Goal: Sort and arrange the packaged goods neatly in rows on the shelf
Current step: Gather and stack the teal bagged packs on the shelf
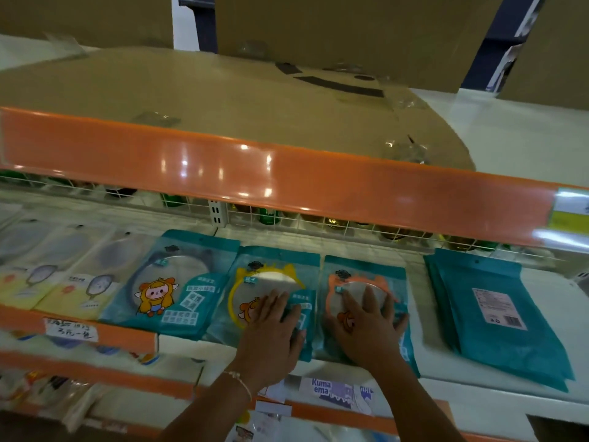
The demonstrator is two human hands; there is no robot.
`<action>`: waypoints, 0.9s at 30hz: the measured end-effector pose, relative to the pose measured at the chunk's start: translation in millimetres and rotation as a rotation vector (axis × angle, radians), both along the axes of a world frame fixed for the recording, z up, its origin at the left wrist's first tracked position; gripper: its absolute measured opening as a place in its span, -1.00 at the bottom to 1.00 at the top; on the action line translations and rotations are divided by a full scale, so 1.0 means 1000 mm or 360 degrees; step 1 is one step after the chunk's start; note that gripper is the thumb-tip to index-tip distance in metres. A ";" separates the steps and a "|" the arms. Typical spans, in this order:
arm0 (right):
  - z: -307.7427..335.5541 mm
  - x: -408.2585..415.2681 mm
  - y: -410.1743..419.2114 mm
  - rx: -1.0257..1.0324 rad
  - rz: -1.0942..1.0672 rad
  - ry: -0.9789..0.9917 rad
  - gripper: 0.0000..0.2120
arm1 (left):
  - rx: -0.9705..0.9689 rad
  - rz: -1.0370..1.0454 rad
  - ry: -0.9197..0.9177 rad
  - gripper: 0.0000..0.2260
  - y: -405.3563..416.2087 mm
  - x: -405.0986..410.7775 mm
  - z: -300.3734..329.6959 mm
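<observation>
Left hand point(271, 333) flat on yellow-mirror pack point(274, 282); right hand point(369, 323) flat on orange-mirror pack point(363, 275).

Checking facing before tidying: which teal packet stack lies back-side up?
The teal packet stack at the far right: it shows a plain back with a barcode label, no cartoon window.

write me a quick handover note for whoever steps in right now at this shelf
Left hand: flat, fingers straight, pressing on the yellow-ring pack.
Right hand: flat on the orange-ring pack.
Done: the grey-ring pack and those two lie side by side, face up.
Left: the teal stack at right lies back side up, skewed and apart from the row; turn and align it.
</observation>
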State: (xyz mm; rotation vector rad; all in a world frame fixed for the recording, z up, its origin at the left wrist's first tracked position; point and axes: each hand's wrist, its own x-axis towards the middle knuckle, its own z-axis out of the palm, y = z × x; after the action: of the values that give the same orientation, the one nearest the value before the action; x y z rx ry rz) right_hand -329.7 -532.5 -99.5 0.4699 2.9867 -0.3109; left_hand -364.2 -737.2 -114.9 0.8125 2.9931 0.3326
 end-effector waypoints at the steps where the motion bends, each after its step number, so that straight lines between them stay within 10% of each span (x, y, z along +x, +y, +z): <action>1: -0.001 0.002 -0.002 0.0018 0.0003 0.0007 -0.05 | -0.0024 0.0016 0.0009 -0.55 0.001 -0.001 -0.002; 27: -0.008 0.007 -0.022 0.0189 -0.0058 0.0021 -0.08 | -0.0016 -0.0082 0.0014 -0.37 0.001 -0.007 -0.001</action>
State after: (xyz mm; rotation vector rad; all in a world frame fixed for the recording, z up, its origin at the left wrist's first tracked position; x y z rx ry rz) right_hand -322.8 -554.3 -107.4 0.5363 3.0240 -0.1405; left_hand -371.1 -736.0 -116.3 0.8912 2.9733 0.3133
